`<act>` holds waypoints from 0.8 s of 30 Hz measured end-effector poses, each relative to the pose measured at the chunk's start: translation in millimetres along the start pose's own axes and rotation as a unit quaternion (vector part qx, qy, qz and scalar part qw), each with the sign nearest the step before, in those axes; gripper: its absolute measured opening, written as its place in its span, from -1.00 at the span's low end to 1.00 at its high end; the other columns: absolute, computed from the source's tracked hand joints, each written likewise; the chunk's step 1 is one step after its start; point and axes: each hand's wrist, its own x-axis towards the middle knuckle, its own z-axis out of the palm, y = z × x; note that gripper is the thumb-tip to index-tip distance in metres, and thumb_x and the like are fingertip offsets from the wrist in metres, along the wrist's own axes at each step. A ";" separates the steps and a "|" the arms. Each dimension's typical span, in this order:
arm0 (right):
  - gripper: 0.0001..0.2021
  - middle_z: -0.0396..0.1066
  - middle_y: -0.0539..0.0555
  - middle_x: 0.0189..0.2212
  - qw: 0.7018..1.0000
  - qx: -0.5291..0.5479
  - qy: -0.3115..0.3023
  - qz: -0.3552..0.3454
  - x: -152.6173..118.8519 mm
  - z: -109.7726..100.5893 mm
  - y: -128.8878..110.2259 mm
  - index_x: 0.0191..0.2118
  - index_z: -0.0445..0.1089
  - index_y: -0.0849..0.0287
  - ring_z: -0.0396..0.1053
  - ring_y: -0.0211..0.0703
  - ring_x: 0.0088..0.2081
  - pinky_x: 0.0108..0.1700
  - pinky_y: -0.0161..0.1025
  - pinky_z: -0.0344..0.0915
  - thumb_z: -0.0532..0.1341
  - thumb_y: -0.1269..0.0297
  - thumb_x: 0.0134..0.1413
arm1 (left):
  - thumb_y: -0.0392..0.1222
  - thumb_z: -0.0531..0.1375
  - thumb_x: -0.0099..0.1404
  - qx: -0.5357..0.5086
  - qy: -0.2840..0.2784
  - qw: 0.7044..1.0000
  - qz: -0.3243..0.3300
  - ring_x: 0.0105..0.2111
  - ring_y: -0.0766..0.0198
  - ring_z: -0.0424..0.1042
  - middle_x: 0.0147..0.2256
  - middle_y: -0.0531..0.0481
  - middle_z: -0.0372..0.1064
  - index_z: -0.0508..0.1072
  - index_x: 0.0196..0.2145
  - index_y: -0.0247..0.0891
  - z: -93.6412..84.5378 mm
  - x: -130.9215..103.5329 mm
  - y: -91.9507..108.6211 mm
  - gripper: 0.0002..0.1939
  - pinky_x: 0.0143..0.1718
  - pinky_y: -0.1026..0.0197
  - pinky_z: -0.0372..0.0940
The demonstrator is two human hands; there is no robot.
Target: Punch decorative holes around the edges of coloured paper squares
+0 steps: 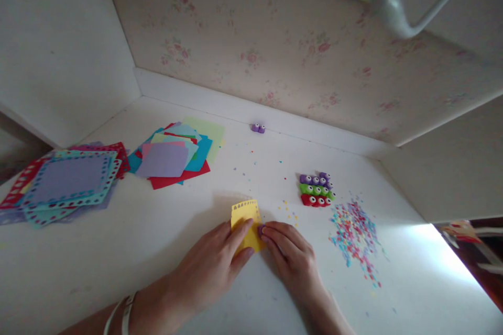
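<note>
A yellow paper with a row of small cut-out shapes along its top edge and more down its right edge lies near the front middle. My left hand holds it, fingers over its face and thumb at the lower edge. My right hand is closed around a small purple punch at the paper's right edge; the fingers cover most of the punch. Yellow bits are scattered on the table just above my right hand.
Punched sheets are stacked at the far left, beside plain coloured sheets. Two purple punches stand near the wall. Purple, green and red punches form rows at the right, beside a confetti pile.
</note>
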 end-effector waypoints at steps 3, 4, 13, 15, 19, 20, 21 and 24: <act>-0.72 0.53 0.15 -0.13 1.000 -0.007 0.000 -0.010 -0.1 -1.2 0.0 -0.02 0.47 0.16 0.49 -0.10 -0.09 -0.08 -0.16 0.52 0.22 0.56 0.20 | -0.01 0.13 0.41 0.107 -0.003 0.994 -0.006 -0.27 0.03 0.48 -0.20 -0.15 0.40 0.26 0.23 -0.12 -1.2 -4.3 2.8 -0.53 -0.29 -0.08 0.47; -0.72 0.54 0.15 -0.14 1.000 -0.011 0.003 -0.017 -0.4 -1.7 0.0 -0.02 0.47 0.16 0.50 -0.10 -0.09 -0.09 -0.16 0.52 0.22 0.57 0.19 | 0.02 0.16 0.37 0.135 0.000 0.991 -0.010 -0.29 0.03 0.46 -0.21 -0.14 0.37 0.28 0.21 -0.10 -2.8 -5.3 3.5 -0.51 -0.31 -0.09 0.46; -0.65 0.54 0.14 -0.06 0.997 -0.052 -0.014 -0.046 -9.2 -3.7 1.9 0.02 0.47 0.17 0.50 -0.08 0.00 -0.03 -0.14 0.54 0.20 0.61 0.17 | 0.00 0.11 0.41 0.163 0.070 0.983 0.052 -0.26 0.09 0.38 -0.18 -0.10 0.35 0.41 0.08 -0.10 -20.1 -5.2 9.6 -0.66 -0.22 -0.04 0.37; -0.65 0.55 0.15 -0.06 0.997 -0.055 -0.009 -0.054 -9.1 -3.2 2.2 0.02 0.47 0.19 0.50 -0.08 0.00 -0.03 -0.15 0.54 0.21 0.62 0.16 | -0.07 0.10 0.42 0.141 0.039 0.988 0.054 -0.08 0.03 0.38 -0.05 -0.11 0.37 0.43 0.04 -0.14 -15.5 -4.3 5.8 -0.71 -0.03 -0.12 0.31; -0.63 0.55 0.16 -0.06 0.997 -0.052 -0.006 -0.064 -8.4 -1.7 4.1 0.04 0.46 0.22 0.49 -0.06 0.02 -0.02 -0.14 0.55 0.22 0.65 0.14 | -0.10 0.10 0.43 0.082 -0.006 0.996 0.044 0.16 0.02 0.25 0.07 -0.09 0.35 0.43 0.01 -0.17 -5.8 -3.2 -1.7 -0.74 0.23 -0.13 0.09; -0.62 0.55 0.16 -0.06 0.997 -0.051 -0.005 -0.065 -9.1 -1.5 5.0 0.04 0.46 0.22 0.48 -0.05 0.03 -0.02 -0.13 0.55 0.23 0.65 0.13 | -0.11 0.09 0.44 0.072 -0.011 0.996 0.043 0.16 0.04 0.25 0.08 -0.07 0.35 0.43 0.02 -0.16 -4.4 -3.2 -2.5 -0.74 0.25 -0.12 0.07; -0.61 0.54 0.16 -0.06 0.996 -0.052 -0.006 -0.066 -10.1 -1.5 5.8 0.05 0.45 0.22 0.48 -0.04 0.04 -0.02 -0.12 0.55 0.23 0.65 0.13 | -0.11 0.08 0.45 0.064 -0.014 0.997 0.043 0.15 0.05 0.25 0.08 -0.05 0.35 0.42 0.02 -0.15 -3.3 -3.2 -3.0 -0.74 0.26 -0.11 0.05; -0.61 0.52 0.18 -0.02 0.997 -0.056 -0.019 -0.055 -14.1 -2.3 7.6 0.06 0.45 0.22 0.46 -0.02 0.06 0.00 -0.09 0.54 0.22 0.64 0.14 | -0.11 0.07 0.46 0.053 -0.001 0.997 0.047 0.15 0.08 0.25 0.07 0.00 0.36 0.42 0.03 -0.13 -0.4 -4.1 -3.0 -0.74 0.28 -0.10 -0.01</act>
